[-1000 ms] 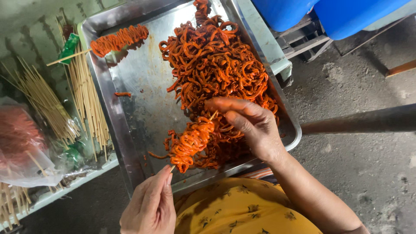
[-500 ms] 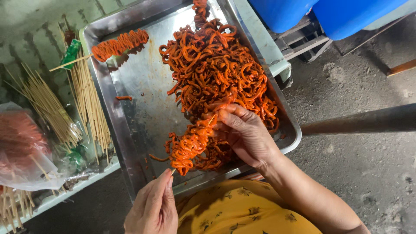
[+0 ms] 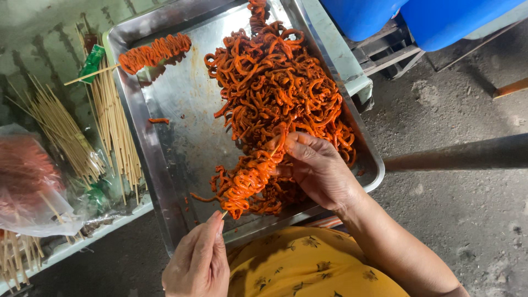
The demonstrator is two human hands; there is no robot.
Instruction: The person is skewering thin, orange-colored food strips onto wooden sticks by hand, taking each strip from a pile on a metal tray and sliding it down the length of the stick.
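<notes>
A steel tray [image 3: 165, 159] holds a big heap of orange-red marinated strips [image 3: 275, 88]. My left hand [image 3: 199, 261] pinches the lower end of a bamboo skewer at the tray's near edge. The skewer [image 3: 250, 179] is wound with orange strips and slants up to the right. My right hand [image 3: 319, 168] grips the strips at the skewer's upper end, fingers pressed around them beside the heap. A finished wound skewer [image 3: 157, 52] lies at the tray's far left corner, its stick poking over the rim.
Bundles of bare bamboo skewers [image 3: 113, 126] lie left of the tray on a pale ledge, beside a clear plastic bag [image 3: 30, 187] with reddish contents. Blue containers [image 3: 418, 16] stand at the top right. Grey concrete floor and a dark pipe [image 3: 462, 154] lie to the right.
My right hand has slid slightly along the skewer, pressing more strips onto it. The left hand keeps its pinch on the stick's end.
</notes>
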